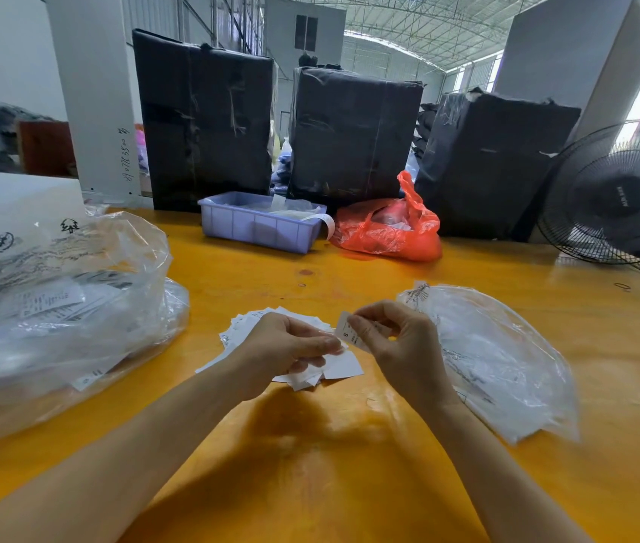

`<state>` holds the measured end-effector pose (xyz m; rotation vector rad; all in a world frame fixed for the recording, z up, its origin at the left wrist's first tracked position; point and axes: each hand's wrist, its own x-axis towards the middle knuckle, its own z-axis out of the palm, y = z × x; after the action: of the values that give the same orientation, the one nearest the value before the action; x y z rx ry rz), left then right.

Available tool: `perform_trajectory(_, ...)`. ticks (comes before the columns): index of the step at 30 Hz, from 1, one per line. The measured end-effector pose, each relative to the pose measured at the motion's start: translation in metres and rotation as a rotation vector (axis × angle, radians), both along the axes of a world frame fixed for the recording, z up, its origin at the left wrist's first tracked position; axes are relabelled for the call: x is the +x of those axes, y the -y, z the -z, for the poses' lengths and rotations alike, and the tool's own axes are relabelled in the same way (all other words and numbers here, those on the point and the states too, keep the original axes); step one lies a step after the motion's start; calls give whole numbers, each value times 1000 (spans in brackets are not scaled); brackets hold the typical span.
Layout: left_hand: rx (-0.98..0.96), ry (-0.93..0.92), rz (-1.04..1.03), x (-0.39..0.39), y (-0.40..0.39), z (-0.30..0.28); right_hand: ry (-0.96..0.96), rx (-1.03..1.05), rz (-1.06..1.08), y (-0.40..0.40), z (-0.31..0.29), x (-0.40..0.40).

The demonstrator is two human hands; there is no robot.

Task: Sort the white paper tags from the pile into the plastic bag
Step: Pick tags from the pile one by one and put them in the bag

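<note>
One white paper tag marked "S" was pinched by the fingers of the right hand above the pile on the yellow table. The left hand was curled, touching the tag's lower edge. A plastic bag was lying just beside the right hand

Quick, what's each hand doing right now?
Left hand: pinches white tags from the pile.
Right hand: pinches one white tag marked S.
</note>
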<state>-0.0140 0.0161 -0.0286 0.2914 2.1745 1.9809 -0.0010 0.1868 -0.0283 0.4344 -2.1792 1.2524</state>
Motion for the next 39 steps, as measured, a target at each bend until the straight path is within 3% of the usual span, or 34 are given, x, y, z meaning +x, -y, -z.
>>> perform_trajectory(4, 25, 33, -25, -1, 1, 0, -14, -61, -1, -2, -3, 0)
perform_trajectory(18, 71, 58, 0, -2, 1, 1, -103, 110, 16, -1, 1, 1)
perform_trajectory(25, 57, 56, 9, -1, 0, 3, -30, 95, -10, 0, 3, 0)
perform_trajectory(39, 78, 55, -58, -2, -1, 2, -123, 160, 12, 0, 1, 1)
